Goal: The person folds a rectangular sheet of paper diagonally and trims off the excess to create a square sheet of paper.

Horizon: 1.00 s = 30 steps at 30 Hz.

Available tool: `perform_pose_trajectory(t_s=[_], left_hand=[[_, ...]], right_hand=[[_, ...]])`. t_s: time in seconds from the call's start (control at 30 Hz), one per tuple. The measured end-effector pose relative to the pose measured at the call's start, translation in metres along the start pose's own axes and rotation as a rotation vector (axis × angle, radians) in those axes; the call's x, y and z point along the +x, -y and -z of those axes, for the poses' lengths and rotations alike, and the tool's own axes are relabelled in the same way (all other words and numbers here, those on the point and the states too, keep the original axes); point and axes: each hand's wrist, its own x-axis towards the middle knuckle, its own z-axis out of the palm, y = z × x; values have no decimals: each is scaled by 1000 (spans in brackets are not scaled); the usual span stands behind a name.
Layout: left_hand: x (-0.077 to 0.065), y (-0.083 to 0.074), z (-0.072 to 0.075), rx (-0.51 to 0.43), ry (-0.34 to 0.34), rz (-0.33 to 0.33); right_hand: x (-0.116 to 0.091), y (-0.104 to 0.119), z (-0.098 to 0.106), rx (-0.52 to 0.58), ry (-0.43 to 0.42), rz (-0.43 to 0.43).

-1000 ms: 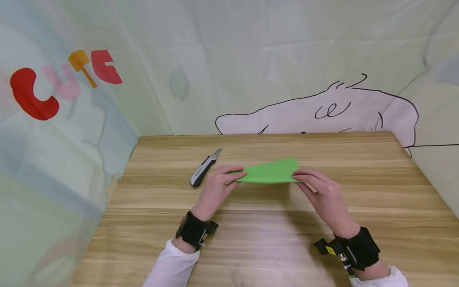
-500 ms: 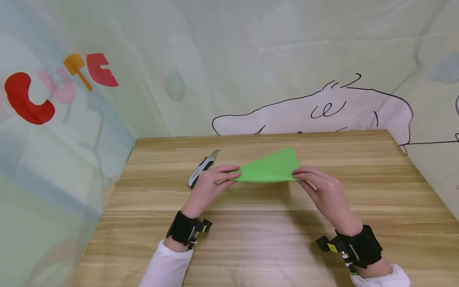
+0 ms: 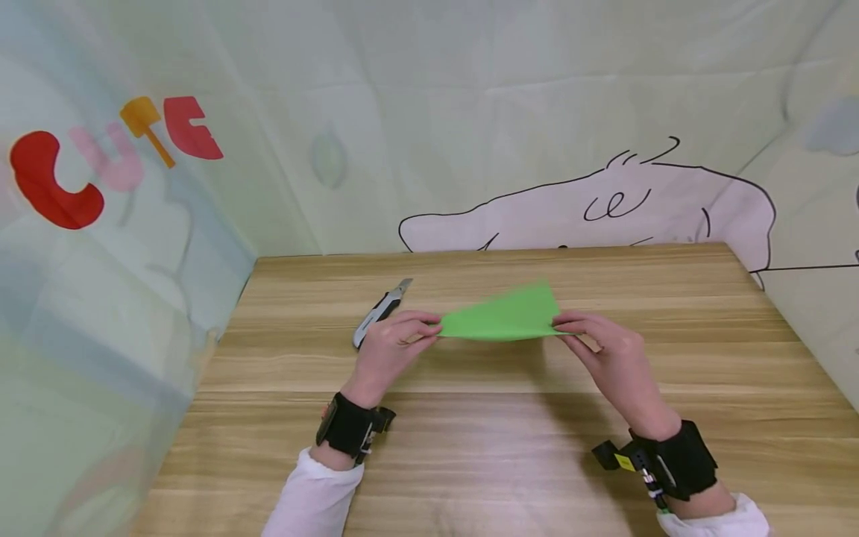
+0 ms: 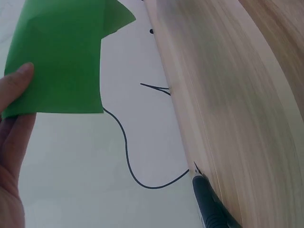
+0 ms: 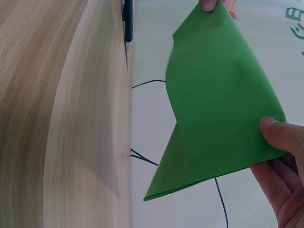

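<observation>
A folded sheet of green paper (image 3: 499,313) is held up above the wooden table, stretched between both hands. My left hand (image 3: 392,347) pinches its left end; in the left wrist view the thumb lies on the paper (image 4: 59,61) with fingers behind. At the right end my right hand (image 3: 611,365) grips the near edge between thumb and fingers. Seen from the right wrist, the paper (image 5: 218,95) is doubled over, with a pointed corner of the back layer sticking out past the front one. A grey and black utility knife (image 3: 376,317), blade extended, lies just beyond my left hand.
The wood-grain table (image 3: 470,447) runs back to a pale printed cloth (image 3: 470,134) with a cartoon outline. Another stretch of cloth with coloured letters stands along the left side. Black camera straps sit on both wrists.
My left hand has shifted slightly left, now overlapping the knife's handle in the head view. The paper's far flap rose, then dipped a little. The right hand moved slightly right.
</observation>
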Motion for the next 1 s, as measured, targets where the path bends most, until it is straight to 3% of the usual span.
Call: perform_pose_trajectory(t_s=[0.3, 0.47, 0.73, 1.0], left_hand=[[2, 2, 2, 88, 54, -35], [1, 1, 2, 82, 6, -47], [0, 1, 2, 77, -12, -16], [2, 1, 2, 108, -74, -28]], right_hand=[[1, -3, 4, -37, -18, -85], [0, -4, 7, -42, 11, -128], [0, -4, 7, -5, 24, -173], [1, -4, 7, 36, -24, -145]])
